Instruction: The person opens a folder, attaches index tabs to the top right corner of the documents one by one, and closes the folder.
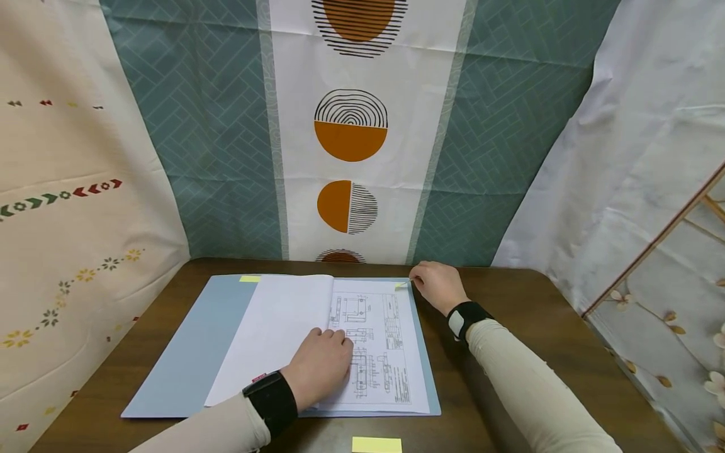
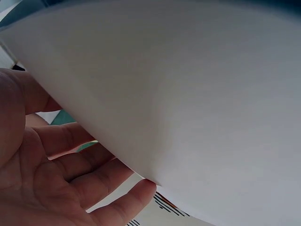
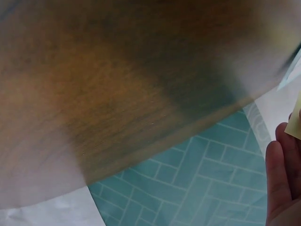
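Observation:
A light blue folder point(image 1: 187, 352) lies spread on the table, holding white sheets. My left hand point(image 1: 321, 365) rests with extended fingers on the lower middle of the sheets, beside the fold. Under it on the right is a page of technical drawings point(image 1: 376, 371); a blank white page point(image 1: 277, 340) is turned to the left. At the drawing page's upper right corner, my right hand point(image 1: 440, 286) pinches a small yellow sticky note point(image 3: 294, 123). In the left wrist view, the fingers point(image 2: 117, 202) lie along a page edge.
Another yellow sticky note point(image 1: 250, 279) sits at the folder's top left. A yellow sticky pad point(image 1: 376, 445) lies at the front of the brown wooden table point(image 1: 487, 384). Patterned cloth point(image 1: 226, 126) hangs behind the table, with white fabric point(image 1: 634, 157) at the right.

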`<state>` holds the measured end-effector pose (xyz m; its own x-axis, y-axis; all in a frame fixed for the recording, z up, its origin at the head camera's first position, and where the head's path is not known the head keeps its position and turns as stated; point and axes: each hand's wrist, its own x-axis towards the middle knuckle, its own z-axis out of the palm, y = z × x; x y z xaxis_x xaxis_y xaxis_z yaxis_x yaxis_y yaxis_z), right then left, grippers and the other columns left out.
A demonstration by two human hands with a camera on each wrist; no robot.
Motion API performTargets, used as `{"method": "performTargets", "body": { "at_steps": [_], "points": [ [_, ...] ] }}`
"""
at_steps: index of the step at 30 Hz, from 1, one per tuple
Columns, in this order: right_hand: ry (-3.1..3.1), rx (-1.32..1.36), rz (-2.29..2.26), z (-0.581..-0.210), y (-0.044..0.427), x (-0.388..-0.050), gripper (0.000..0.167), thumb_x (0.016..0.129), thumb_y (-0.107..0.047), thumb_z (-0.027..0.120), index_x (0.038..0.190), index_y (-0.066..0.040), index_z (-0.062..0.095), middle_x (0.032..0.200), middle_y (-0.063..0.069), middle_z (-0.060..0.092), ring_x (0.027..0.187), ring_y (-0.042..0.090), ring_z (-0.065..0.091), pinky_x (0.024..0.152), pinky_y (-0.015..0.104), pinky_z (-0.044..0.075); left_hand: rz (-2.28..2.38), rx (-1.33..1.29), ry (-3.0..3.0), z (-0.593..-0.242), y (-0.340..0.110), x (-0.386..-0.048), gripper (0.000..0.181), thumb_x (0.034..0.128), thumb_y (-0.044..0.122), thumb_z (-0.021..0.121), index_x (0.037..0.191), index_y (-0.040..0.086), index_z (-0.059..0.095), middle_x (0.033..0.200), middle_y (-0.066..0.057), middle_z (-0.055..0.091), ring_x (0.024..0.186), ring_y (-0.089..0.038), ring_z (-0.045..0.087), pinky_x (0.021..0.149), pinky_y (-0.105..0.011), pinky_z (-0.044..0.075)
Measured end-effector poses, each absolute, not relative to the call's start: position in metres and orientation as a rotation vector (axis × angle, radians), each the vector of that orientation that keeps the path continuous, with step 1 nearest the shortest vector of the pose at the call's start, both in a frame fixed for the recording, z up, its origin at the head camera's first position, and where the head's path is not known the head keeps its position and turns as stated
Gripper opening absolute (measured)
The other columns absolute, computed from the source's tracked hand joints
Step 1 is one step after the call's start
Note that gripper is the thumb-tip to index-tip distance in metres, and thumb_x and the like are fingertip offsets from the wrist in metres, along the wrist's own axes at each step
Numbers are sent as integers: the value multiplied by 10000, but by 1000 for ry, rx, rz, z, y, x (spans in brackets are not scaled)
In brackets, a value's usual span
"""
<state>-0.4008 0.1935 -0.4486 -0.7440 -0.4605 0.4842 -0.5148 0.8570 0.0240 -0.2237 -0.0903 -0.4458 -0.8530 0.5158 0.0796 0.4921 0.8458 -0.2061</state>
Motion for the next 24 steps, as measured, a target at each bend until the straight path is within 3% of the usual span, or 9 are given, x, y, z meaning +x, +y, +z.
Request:
{"method": "performTargets", "body": {
  "at_steps": [24],
  "points": [
    [-2634,829,-53,-462,202,-410,189,946,-11,845,1062,-154,889,1074,-10,825,994,209,768,889,376,627,251,-799,-2883,-447,-91,-223,415,1010,367,792,1262,38,783,1129,-120,758,1060,-289,737,970,-507,577]
  ]
}}
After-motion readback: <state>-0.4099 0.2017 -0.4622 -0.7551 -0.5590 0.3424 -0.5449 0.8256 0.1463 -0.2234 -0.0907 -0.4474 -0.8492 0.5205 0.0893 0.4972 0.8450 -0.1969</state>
